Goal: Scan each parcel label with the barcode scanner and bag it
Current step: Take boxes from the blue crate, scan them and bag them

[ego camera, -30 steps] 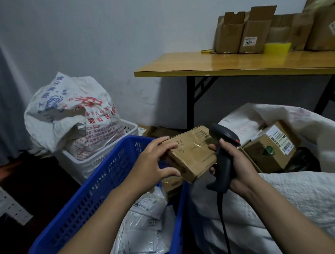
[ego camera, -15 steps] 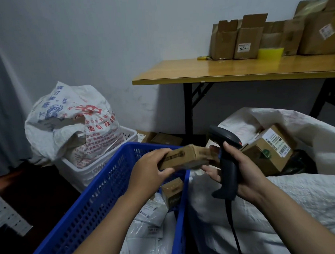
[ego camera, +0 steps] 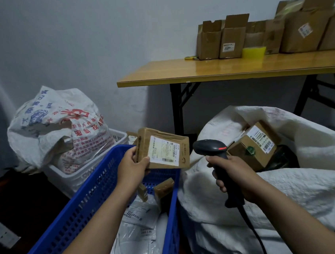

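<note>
Parcel: flat brown cardboard box [ego camera: 163, 134], held up over the far end of the blue basket [ego camera: 89, 201] and tilted a bit.
Left hand [ego camera: 132, 166]: pinching the box's lower left corner, thumb on the front and fingers tucked behind.
Right hand [ego camera: 234, 174]: wrapped round the grip of the scanner [ego camera: 209, 147], cable hanging down. The scanner's head is just right of the box, not touching it.
What changed: a second ago the plain side was up and both hands were on the box. It got flipped, passing edge-on, and now the white label [ego camera: 164, 153] faces up. The right hand has let go of the box.
What that means: the flip's done and the label's exposed, so I'd say scanning is next. It isn't bagged yet.
Next move, my guess: swing the scanner head onto the barcode at the label's lower edge. Then into the white sack [ego camera: 279, 189] on the right, where another labelled box [ego camera: 253, 158] already sits.
Watch out: a one-corner pinch could wobble.
</note>
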